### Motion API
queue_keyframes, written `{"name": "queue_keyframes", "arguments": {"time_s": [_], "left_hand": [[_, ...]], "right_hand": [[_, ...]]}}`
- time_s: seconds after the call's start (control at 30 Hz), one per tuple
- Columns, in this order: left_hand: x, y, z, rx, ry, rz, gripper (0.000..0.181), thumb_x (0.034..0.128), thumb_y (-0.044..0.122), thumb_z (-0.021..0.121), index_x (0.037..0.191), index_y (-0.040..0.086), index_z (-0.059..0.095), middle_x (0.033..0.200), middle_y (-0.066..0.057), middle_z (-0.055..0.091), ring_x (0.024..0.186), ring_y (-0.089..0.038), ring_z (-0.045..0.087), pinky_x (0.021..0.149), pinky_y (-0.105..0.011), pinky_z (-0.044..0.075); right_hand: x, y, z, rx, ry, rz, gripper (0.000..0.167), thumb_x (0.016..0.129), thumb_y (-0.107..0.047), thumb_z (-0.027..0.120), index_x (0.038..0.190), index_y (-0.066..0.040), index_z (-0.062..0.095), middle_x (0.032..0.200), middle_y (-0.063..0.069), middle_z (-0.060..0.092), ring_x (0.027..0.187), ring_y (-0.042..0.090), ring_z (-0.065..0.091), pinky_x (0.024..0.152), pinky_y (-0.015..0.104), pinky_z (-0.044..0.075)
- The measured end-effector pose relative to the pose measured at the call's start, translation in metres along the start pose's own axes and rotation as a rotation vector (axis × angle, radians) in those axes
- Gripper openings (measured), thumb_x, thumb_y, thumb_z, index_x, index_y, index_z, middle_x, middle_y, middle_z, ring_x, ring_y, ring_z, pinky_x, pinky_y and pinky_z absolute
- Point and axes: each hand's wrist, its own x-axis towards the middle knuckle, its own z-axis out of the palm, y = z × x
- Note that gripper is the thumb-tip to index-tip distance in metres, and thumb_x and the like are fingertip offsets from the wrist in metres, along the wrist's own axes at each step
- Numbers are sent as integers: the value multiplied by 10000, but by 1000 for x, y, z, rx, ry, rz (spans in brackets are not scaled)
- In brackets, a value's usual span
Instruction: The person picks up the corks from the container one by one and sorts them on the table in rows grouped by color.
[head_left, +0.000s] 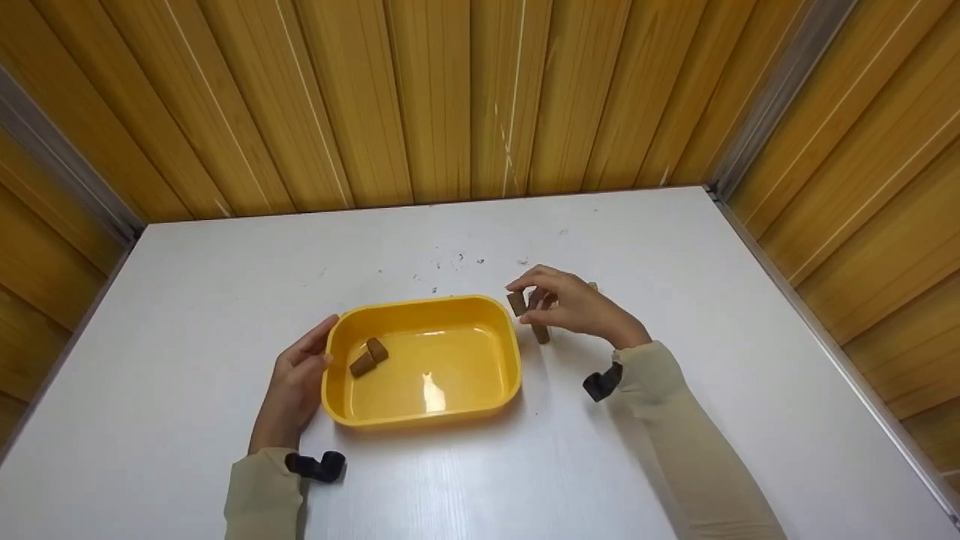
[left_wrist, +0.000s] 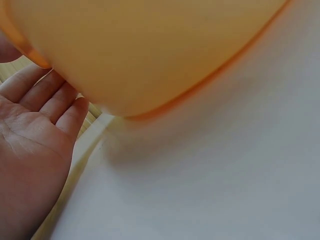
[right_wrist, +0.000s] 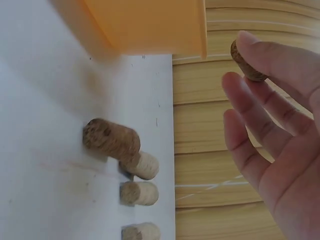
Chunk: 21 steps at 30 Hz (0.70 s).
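A brown cork (head_left: 517, 303) is pinched between thumb and fingertips of my right hand (head_left: 574, 301), just right of the yellow bin (head_left: 427, 421). The right wrist view shows that hand (right_wrist: 285, 120) holding the cork (right_wrist: 245, 64) above the table. Another brown cork (head_left: 541, 334) stands beneath the hand. Two brown corks (head_left: 363, 364) lie inside the bin at its left end. My left hand (head_left: 294, 386) grips the bin's left rim, thumb over the edge; in the left wrist view its fingers (left_wrist: 55, 95) rest along the bin's outer wall (left_wrist: 150, 55).
Several lighter corks (right_wrist: 145, 193) stand in a row beside the brown one (right_wrist: 112, 138) in the right wrist view; my right hand mostly hides them in the head view. The white table (head_left: 225, 285) ends at a wood-patterned wall (head_left: 435, 105).
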Motion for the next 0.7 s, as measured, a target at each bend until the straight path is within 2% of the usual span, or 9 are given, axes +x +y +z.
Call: {"name": "queue_keyframes", "arguments": {"time_s": [0.17, 0.33, 0.43, 0.57, 0.7], "left_hand": [[0, 0, 0, -6, 11, -7, 577, 900, -87, 362, 1471, -12, 328, 1529, -94, 372, 1322, -51, 458, 1097, -212, 366], [0, 0, 1, 7, 1, -3, 580, 900, -81, 365, 1475, -19, 315, 1543, -111, 346, 1324, -41, 453, 1096, -209, 365], [0, 0, 1, -1, 6, 2, 572, 904, -76, 379, 1471, -20, 323, 1543, -121, 343, 1325, -44, 453, 1101, -212, 360], [0, 0, 1, -17, 13, -4, 566, 910, -67, 397, 1470, -8, 334, 1505, -56, 411, 1323, -49, 455, 1103, -212, 357], [0, 1, 1, -31, 13, -15, 557, 921, -48, 417, 1470, 1, 336, 1433, 38, 482, 1312, -51, 468, 1092, -209, 371]], "right_hand": [[-10, 10, 2, 11, 40, 18, 391, 856, -171, 711, 1226, -92, 614, 1155, 65, 622, 972, 216, 621, 862, 389, 553], [-21, 20, 3, -4, 62, 45, 398, 855, -185, 712, 1231, -92, 619, 1190, 74, 618, 1016, 242, 604, 911, 455, 537], [-27, 24, 3, -9, 76, 56, 430, 846, -183, 714, 1254, -90, 616, 1199, 68, 620, 1042, 247, 598, 912, 445, 537], [-34, 31, 3, -3, 108, 94, 444, 838, -183, 721, 1264, -110, 617, 1202, 33, 635, 1069, 222, 589, 899, 400, 529], [-41, 36, 4, 2, 153, 116, 435, 835, -160, 725, 1255, -110, 622, 1250, 58, 623, 1090, 248, 591, 896, 410, 540]]}}
